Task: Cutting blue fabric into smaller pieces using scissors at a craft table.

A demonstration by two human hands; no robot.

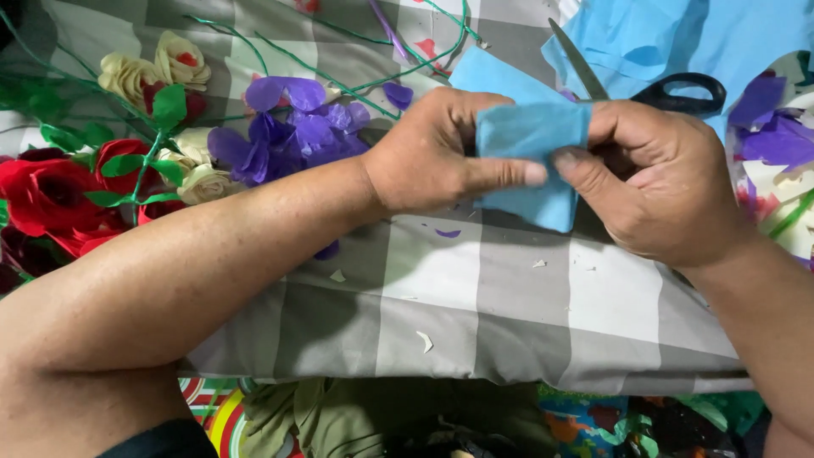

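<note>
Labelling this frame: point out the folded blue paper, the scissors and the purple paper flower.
folded blue paper [530, 129], head view, on its front face between the hands.
scissors [678, 92], head view, on the black handle loop.
purple paper flower [292, 140], head view, on its middle petals.

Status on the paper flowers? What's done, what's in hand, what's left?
Done: red paper roses, cream paper roses and purple paper blossoms lie finished on the grey checked cloth. In hand: left hand and right hand pinch a folded light-blue paper piece. Left: uncut blue paper sheets beside black-handled scissors.
</note>
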